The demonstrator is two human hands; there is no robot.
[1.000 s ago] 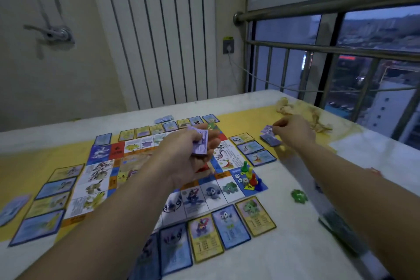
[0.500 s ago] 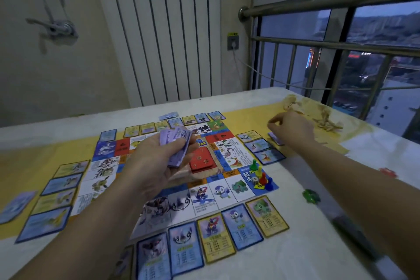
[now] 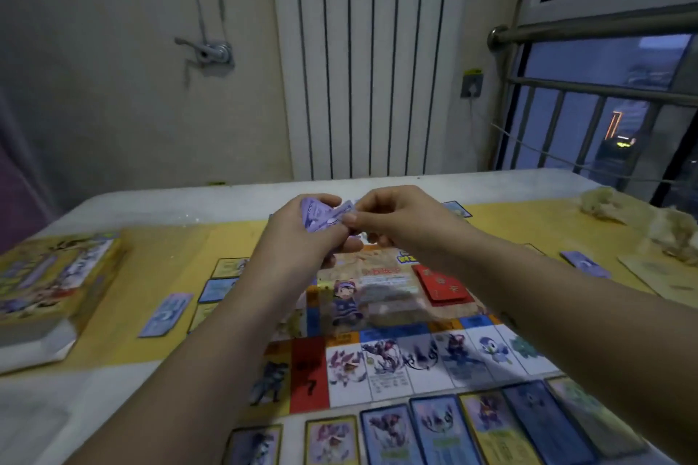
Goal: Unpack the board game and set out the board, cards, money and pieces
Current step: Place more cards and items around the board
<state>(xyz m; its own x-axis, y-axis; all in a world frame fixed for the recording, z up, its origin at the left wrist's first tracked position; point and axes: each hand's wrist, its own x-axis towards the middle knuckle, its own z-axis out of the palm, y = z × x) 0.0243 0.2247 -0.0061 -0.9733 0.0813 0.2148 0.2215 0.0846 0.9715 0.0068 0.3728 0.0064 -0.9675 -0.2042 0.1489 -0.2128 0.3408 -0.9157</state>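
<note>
Both hands meet above the game board (image 3: 377, 317), sharing a wad of purple play money (image 3: 321, 217).

The left hand (image 3: 302, 238) curls around the purple play money over the board's far side, and the right hand (image 3: 393, 219) pinches the top note between thumb and forefinger. A red card stack (image 3: 445, 285) lies on the board's middle. Property cards (image 3: 434, 427) line its near edge, and the game box (image 3: 49, 283) sits at the left of the bench (image 3: 124, 389).

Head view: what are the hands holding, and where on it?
Left hand grips the purple money stack around its lower end; right hand pinches its upper right edge.
</note>
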